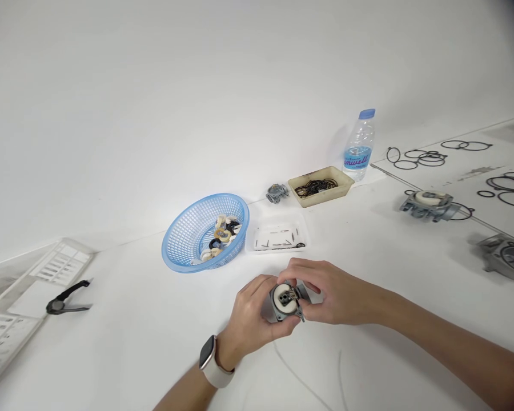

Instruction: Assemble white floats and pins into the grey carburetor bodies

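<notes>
Head camera: a small metal part (286, 301) is held at the near middle of a white table (132, 342). The left hand (251, 317), with a watch (208, 354) on its wrist, is curled around the part from the left. The right hand (329, 291) is pinched on the part's top edge by its fingertips. Just beyond, a blue basket (175, 251) of rings and a white tray (278, 224) are set side by side. Farther right, a beige tray (346, 181) and a water bottle (360, 145) are seen. Black pliers (66, 299) are laid far left.
</notes>
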